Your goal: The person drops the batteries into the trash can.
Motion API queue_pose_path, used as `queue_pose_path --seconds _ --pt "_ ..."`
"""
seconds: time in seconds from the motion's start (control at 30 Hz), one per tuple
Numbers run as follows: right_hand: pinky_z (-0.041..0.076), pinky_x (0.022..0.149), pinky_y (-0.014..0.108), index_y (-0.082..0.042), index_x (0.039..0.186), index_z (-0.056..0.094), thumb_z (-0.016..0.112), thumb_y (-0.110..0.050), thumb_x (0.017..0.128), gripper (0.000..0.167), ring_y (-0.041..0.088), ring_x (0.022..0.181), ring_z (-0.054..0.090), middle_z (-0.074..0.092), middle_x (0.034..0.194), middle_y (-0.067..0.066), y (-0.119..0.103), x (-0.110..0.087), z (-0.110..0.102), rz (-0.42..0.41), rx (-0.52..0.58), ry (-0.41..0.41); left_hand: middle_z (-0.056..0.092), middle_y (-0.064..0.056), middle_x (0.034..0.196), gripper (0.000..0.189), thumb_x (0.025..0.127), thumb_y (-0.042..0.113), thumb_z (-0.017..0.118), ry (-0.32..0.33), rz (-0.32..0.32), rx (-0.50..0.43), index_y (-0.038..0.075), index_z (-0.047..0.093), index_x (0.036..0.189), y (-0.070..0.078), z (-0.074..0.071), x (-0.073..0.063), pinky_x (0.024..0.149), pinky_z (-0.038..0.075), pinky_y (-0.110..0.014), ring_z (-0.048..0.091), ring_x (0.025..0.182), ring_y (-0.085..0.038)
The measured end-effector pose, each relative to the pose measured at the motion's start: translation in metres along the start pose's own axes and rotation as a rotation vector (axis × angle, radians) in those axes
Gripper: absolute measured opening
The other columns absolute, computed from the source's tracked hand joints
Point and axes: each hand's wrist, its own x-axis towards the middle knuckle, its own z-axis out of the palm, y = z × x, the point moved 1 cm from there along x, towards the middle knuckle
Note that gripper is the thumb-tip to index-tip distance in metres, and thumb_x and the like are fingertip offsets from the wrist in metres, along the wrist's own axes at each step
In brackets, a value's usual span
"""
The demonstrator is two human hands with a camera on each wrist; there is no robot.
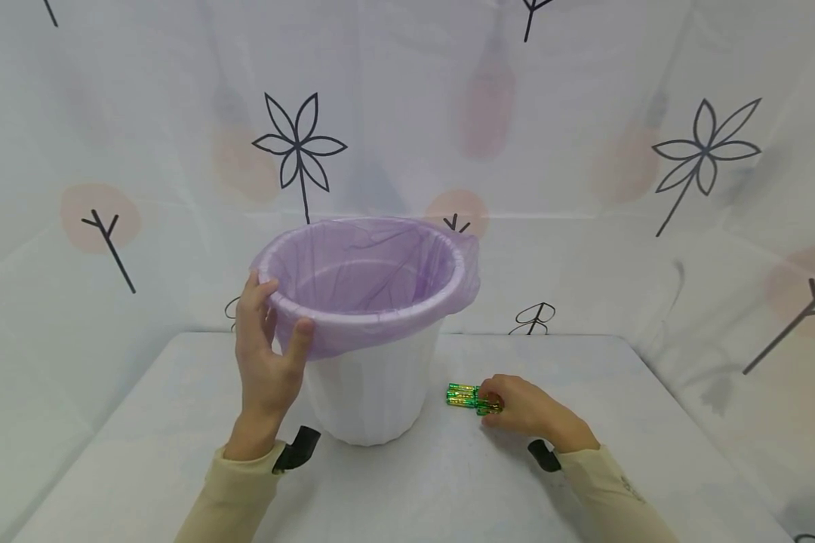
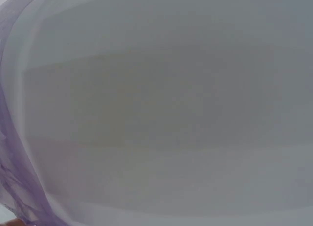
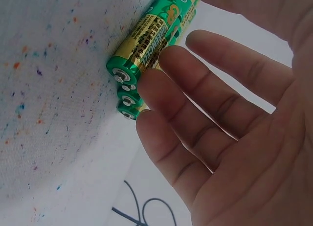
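Observation:
A white waste bin [image 1: 373,396] stands on the table, lined with a thin purple bag [image 1: 373,335] folded out over the rim. My left hand [image 1: 266,362] holds the bin at the left of its rim, fingers at the edge and thumb against the bag in front. The left wrist view is filled by the bin's pale wall [image 2: 166,103]. Several green and gold batteries [image 1: 462,395] lie side by side to the right of the bin. Over them is my right hand [image 1: 526,407], fingertips right at the nearest battery [image 3: 139,47]; its fingers look fairly straight and spread.
Around the bin and batteries spreads the white tabletop [image 1: 373,498], flecked with small coloured specks in the right wrist view. Behind it hangs a pale curtain [image 1: 394,98] printed with dark flower and twig outlines.

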Motion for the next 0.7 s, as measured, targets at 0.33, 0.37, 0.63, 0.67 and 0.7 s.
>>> queue_pose_path --seconds 0.33,0.37,0.63,0.67,0.7 --pt "0.042 0.068 0.03 -0.016 0.093 0.065 0.077 -0.018 0.076 0.022 0.01 0.074 0.046 0.053 0.08 -0.007 -0.0008 -0.0013 -0.0001 -0.04 -0.004 0.005 0.028 -0.03 0.146 0.055 0.09 0.024 0.064 0.0 0.003 0.002 -0.011 0.042 0.126 0.0001 -0.0003 0.0002 0.102 0.032 -0.063 0.032 0.135 -0.04" --pt "0.042 0.068 0.03 -0.016 0.093 0.064 0.077 -0.018 0.076 0.022 0.01 0.074 0.046 0.053 0.08 -0.007 -0.0008 -0.0015 0.0002 -0.042 -0.003 0.003 0.028 -0.03 0.146 0.055 0.09 0.025 0.064 -0.001 0.004 0.003 -0.011 0.042 0.126 0.0 -0.0003 0.0003 0.102 0.032 -0.063 0.031 0.135 -0.04" --pt "0.043 0.07 0.032 -0.015 0.095 0.064 0.08 -0.018 0.075 0.025 0.011 0.077 0.047 0.054 0.081 -0.007 -0.0037 -0.0013 0.0041 0.011 0.033 -0.04 0.027 -0.03 0.147 0.055 0.09 0.025 0.063 -0.008 -0.012 0.007 -0.01 0.042 0.127 0.0012 -0.0003 0.0008 0.103 0.031 -0.063 0.031 0.135 -0.04" --pt "0.044 0.07 0.033 -0.015 0.095 0.065 0.08 -0.019 0.075 0.026 0.012 0.078 0.047 0.054 0.082 -0.007 -0.0045 -0.0013 0.0046 0.026 0.046 -0.046 0.027 -0.03 0.147 0.055 0.09 0.024 0.063 -0.008 -0.015 0.011 -0.01 0.041 0.127 0.0016 -0.0003 0.0007 0.103 0.031 -0.063 0.031 0.135 -0.04" --pt "0.044 0.071 0.033 -0.014 0.096 0.065 0.081 -0.019 0.075 0.027 0.012 0.078 0.047 0.054 0.083 -0.007 -0.0053 -0.0012 0.0051 0.04 0.06 -0.053 0.027 -0.029 0.147 0.055 0.09 0.024 0.063 -0.007 -0.019 0.014 -0.01 0.041 0.128 0.0021 -0.0003 0.0006 0.103 0.031 -0.063 0.031 0.135 -0.04"
